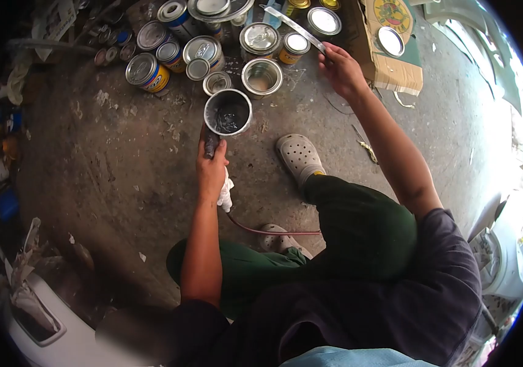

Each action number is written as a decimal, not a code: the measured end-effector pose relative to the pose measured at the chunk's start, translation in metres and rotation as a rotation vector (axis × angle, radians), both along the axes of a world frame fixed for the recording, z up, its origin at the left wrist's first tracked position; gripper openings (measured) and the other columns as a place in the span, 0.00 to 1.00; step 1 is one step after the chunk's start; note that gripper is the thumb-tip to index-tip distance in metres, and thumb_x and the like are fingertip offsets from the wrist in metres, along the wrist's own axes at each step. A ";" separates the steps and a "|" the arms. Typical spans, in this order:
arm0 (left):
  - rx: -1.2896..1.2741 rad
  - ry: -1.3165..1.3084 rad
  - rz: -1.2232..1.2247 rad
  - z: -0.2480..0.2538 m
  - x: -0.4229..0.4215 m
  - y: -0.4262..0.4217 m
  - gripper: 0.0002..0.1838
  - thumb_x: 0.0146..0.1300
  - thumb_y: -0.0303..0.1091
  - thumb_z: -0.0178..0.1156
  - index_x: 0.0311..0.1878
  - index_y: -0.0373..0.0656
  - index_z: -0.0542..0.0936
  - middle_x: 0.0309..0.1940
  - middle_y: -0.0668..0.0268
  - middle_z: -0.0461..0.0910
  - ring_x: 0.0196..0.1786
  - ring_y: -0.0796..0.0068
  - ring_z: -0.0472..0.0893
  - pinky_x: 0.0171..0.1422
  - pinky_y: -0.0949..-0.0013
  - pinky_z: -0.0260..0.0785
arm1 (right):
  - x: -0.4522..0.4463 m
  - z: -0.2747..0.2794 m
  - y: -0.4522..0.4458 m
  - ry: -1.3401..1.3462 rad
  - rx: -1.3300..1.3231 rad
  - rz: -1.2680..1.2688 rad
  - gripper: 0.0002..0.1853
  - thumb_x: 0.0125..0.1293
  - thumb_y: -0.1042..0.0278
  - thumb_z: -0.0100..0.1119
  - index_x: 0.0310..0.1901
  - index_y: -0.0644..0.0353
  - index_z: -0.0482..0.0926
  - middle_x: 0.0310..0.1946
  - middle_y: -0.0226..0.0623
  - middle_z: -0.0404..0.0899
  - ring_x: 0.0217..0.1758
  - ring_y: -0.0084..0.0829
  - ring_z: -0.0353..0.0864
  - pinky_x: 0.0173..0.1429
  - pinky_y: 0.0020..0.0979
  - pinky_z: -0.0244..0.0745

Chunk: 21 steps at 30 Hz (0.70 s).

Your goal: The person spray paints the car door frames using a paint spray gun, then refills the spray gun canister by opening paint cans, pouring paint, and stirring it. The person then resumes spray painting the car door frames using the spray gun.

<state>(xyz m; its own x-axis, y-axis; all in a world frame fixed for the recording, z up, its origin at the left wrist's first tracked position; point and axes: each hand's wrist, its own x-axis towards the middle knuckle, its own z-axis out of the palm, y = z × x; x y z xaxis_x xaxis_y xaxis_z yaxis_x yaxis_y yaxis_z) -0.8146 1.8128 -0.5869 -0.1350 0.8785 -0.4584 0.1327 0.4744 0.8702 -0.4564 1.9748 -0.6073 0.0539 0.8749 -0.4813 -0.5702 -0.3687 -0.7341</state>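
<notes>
Concrete floor (121,140), scuffed, stretching out before me. Tins (203,52), a cluster, some lidded, some uncovered. Cardboard box (394,78), right of them, a round lid on top. Metal cup (228,112), dark grey residue inside, just beyond the fingers of the left hand (212,168), which are wrapped round its dark handle (211,145). Flat strip (301,30), one end gripped in the right hand's (341,70) closed fingers, the rest projecting past them toward the tins.
</notes>
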 end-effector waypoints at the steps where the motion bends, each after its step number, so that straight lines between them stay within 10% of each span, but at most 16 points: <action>1: -0.007 0.019 0.006 0.002 0.001 0.000 0.32 0.70 0.39 0.60 0.75 0.49 0.63 0.48 0.68 0.78 0.37 0.79 0.74 0.37 0.73 0.71 | 0.001 -0.010 0.005 -0.004 0.000 -0.012 0.12 0.73 0.71 0.55 0.55 0.59 0.74 0.40 0.30 0.79 0.41 0.23 0.81 0.45 0.27 0.79; 11: 0.020 0.039 0.016 0.001 -0.002 -0.003 0.31 0.70 0.40 0.61 0.72 0.41 0.66 0.44 0.67 0.79 0.30 0.79 0.73 0.36 0.72 0.69 | -0.004 -0.031 -0.009 -0.526 -0.140 0.088 0.19 0.64 0.62 0.67 0.52 0.61 0.78 0.40 0.34 0.82 0.43 0.29 0.83 0.46 0.30 0.78; 15: -0.003 0.029 0.079 0.011 0.003 -0.002 0.29 0.70 0.40 0.61 0.70 0.41 0.67 0.44 0.67 0.79 0.31 0.79 0.73 0.36 0.72 0.69 | 0.028 0.022 -0.011 -1.425 0.375 0.105 0.23 0.58 0.61 0.69 0.52 0.65 0.79 0.47 0.49 0.81 0.53 0.46 0.80 0.59 0.41 0.75; 19: 0.017 0.026 0.089 0.020 0.006 0.001 0.27 0.70 0.40 0.61 0.68 0.41 0.69 0.43 0.68 0.78 0.31 0.79 0.72 0.36 0.72 0.69 | 0.004 0.076 0.043 -1.578 0.723 0.229 0.22 0.59 0.62 0.67 0.53 0.61 0.78 0.49 0.50 0.78 0.53 0.51 0.78 0.58 0.42 0.74; 21: 0.072 0.004 0.161 0.026 0.014 0.004 0.14 0.69 0.39 0.62 0.51 0.42 0.76 0.32 0.72 0.76 0.28 0.82 0.71 0.34 0.74 0.67 | -0.041 0.074 0.083 -1.597 0.910 0.346 0.24 0.59 0.62 0.67 0.56 0.59 0.76 0.48 0.50 0.77 0.53 0.52 0.77 0.56 0.44 0.74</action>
<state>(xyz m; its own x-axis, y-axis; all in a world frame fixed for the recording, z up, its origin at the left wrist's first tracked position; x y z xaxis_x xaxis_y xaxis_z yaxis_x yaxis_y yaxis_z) -0.8004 1.8166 -0.5606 -0.2785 0.8760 -0.3937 0.0639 0.4259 0.9025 -0.4973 2.0583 -0.5333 -0.2882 0.8706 0.3987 0.7701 0.4582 -0.4439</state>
